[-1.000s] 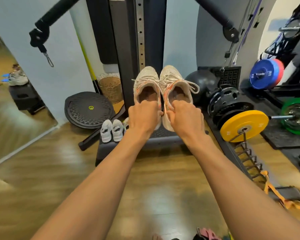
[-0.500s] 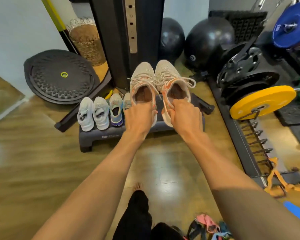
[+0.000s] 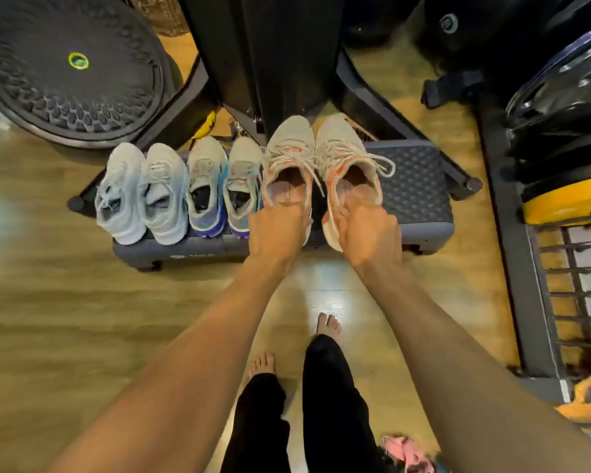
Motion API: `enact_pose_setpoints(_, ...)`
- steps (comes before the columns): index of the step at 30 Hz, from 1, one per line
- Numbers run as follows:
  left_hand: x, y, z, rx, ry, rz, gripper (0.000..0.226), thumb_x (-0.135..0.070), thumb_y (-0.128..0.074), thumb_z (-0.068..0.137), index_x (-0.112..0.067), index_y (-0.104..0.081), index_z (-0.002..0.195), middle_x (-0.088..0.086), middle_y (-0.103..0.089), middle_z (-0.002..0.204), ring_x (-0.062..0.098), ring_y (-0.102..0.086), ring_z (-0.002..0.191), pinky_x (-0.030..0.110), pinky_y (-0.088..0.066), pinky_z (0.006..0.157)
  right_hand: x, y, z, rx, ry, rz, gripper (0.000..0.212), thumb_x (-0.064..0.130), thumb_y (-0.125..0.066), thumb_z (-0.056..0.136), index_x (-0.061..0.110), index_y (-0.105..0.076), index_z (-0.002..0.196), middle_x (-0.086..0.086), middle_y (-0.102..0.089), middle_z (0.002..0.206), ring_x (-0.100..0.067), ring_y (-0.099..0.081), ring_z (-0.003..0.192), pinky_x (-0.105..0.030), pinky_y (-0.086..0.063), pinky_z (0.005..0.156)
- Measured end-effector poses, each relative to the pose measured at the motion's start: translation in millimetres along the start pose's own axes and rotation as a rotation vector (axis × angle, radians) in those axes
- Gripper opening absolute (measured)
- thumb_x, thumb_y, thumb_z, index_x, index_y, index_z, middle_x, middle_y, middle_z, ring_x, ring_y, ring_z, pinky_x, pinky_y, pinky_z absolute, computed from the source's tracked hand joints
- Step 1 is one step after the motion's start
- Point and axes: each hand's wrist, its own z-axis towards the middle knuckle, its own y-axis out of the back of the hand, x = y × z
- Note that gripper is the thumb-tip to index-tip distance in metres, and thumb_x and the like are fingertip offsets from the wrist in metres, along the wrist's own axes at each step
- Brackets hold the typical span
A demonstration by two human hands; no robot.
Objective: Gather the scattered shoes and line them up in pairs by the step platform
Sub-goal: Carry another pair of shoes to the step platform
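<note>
Two bare forearms point(image 3: 198, 346), long black trousers point(image 3: 328, 387) (hems at the ankles), bare feet point(image 3: 328, 324)

On the left half of the step platform point(image 3: 413, 189) the leftmost pair point(image 3: 140, 196) and the middle pair point(image 3: 222, 189) sit side by side, toes pointing away. Just right of them the third pair point(image 3: 321, 155) is over the platform's middle, with the left grip point(image 3: 277, 230) pinching one heel and the right grip point(image 3: 372, 233) the other. The machine post point(image 3: 280, 56) stands behind, a round disc point(image 3: 65, 63) lies behind-left, and the weight plates point(image 3: 560, 131) are to the right.
</note>
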Motion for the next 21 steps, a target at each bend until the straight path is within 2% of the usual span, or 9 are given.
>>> enact_pose_setpoints(9,-16.8,-109.2,92.7,0.048,0.08,0.016,0.028,-0.035,-0.052,0.094,-0.012,-0.067,0.099,0.015,-0.068,0.09,0.039,-0.065,0.084,0.036,-0.033,0.061,-44.5,-84.9,120.6,0.078,0.021,-0.051,0.024,0.015,-0.051,0.093,0.013,-0.055,0.117,-0.015,-0.063,0.108,-0.039,-0.059,0.097,-0.037,-0.038,0.07)
enact_pose_setpoints(15,-14.1,-144.2,116.5,0.092,0.146,0.02,0.025,-0.033,-0.055,0.093,-0.013,-0.067,0.1,0.016,-0.068,0.092,0.038,-0.064,0.086,0.037,-0.032,0.063,-47.2,-121.2,143.6,0.019,0.1,-0.089,0.022,0.002,-0.053,0.089,0.007,-0.059,0.11,-0.013,-0.064,0.104,-0.039,-0.064,0.089,-0.038,-0.046,0.067)
enact_pose_setpoints(21,-2.3,-158.4,122.5,0.127,0.166,0.071,0.018,-0.026,-0.054,0.094,-0.013,-0.066,0.099,0.015,-0.067,0.092,0.039,-0.064,0.086,0.037,-0.034,0.062,-37.4,-139.2,152.8,0.044,0.127,-0.057,0.024,-0.005,-0.05,0.087,0.005,-0.058,0.107,-0.012,-0.062,0.105,-0.04,-0.063,0.086,-0.037,-0.038,0.062)
